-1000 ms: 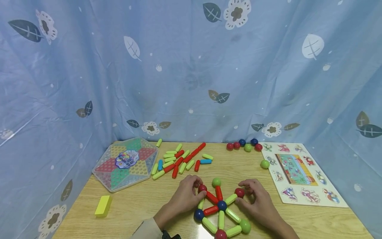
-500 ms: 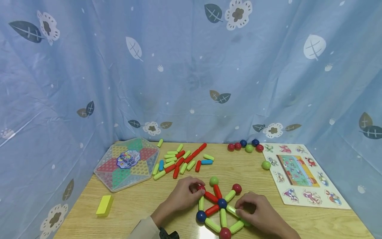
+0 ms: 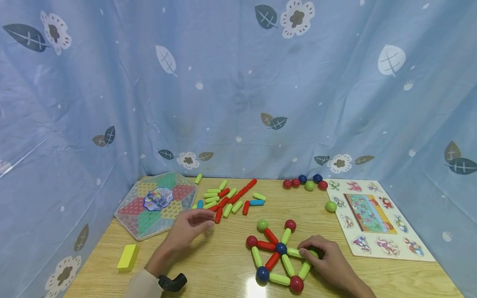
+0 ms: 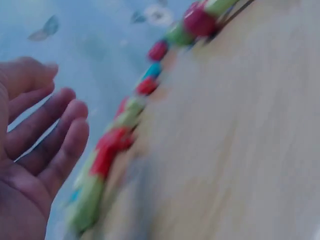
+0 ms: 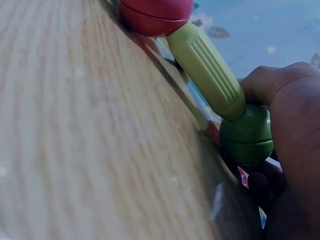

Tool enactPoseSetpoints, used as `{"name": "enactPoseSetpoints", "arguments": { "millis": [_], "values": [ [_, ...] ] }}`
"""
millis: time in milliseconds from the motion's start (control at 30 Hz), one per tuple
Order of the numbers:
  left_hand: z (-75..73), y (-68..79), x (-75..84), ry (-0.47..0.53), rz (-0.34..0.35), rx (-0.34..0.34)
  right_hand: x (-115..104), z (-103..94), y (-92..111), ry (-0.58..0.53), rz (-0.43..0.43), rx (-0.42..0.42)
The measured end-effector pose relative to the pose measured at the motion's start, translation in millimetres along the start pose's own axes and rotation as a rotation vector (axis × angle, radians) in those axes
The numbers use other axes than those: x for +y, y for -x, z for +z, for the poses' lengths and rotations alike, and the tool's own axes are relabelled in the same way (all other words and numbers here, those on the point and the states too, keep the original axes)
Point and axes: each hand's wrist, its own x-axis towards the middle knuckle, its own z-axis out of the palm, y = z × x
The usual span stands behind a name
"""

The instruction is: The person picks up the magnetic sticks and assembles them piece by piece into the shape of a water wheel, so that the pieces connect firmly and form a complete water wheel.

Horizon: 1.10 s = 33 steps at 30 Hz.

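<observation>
A wheel of ball-and-stick toy pieces lies on the table, with a dark blue ball (image 3: 281, 248) at its hub. Red and light-green sticks run from the hub to several balls. My right hand (image 3: 329, 260) grips the green ball (image 5: 246, 134) at the wheel's right side; in the right wrist view a light-green stick (image 5: 207, 70) joins that ball to a red ball (image 5: 156, 15). Away from the wheel, my left hand (image 3: 188, 229) holds nothing, its fingers loosely bent. It is near the loose red and light-green sticks (image 3: 223, 201), covering some of them in the head view.
Loose red, blue and green balls (image 3: 295, 182) lie at the back. A puzzle board (image 3: 348, 240) stands at the right, beside a lone green ball (image 3: 331, 206). To the left are a hexagonal game board (image 3: 143, 231) and a yellow block (image 3: 128, 258). A curtain (image 3: 238, 82) hangs behind.
My left hand has let go of the wheel's left red ball and moved left. My right hand has moved from the upper red ball to the green one. The wheel has turned counterclockwise.
</observation>
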Motion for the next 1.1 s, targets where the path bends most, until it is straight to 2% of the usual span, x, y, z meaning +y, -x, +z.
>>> {"name": "enactPoseSetpoints", "arguments": {
  "millis": [100, 200, 300, 367, 467, 567, 800, 900, 1000, 1100],
  "values": [
    [-17.7, 4.2, -1.4, -0.177, 0.083, 0.129, 1, 0.2, 1, 0.0, -0.011, 0.014],
    [-22.4, 4.6, -4.4, -0.433, 0.16, 0.18, 2, 0.7, 1, -0.005, -0.011, 0.02],
    [-18.2, 2.3, -8.6, -0.663, 0.226, 0.169, 3, 2.0, 2, -0.012, -0.006, 0.021],
    [-13.2, 0.5, -10.3, -0.788, 0.235, 0.151, 4, 3.2, 3, -0.017, -0.003, 0.018],
    [-6.2, -1.2, -9.9, -0.896, 0.21, 0.125, 5, 4.7, 3, -0.021, 0.001, 0.017],
    [-1.0, -1.7, -5.8, -0.962, 0.174, 0.108, 5, 5.3, 3, -0.019, 0.003, 0.017],
    [2.5, -0.1, 6.2, -0.995, 0.123, 0.085, 5, 3.6, 3, -0.017, 0.005, 0.017],
    [6.6, -0.2, 9.7, -0.939, 0.118, 0.102, 5, 2.8, 2, -0.012, 0.008, 0.018],
    [17.9, -3.0, 13.2, -0.737, 0.087, 0.125, 4, 2.3, 2, -0.011, 0.012, 0.015],
    [35.0, -8.6, 16.3, -0.417, 0.019, 0.145, 4, 2.2, 2, -0.007, 0.009, 0.014]
  ]
}}
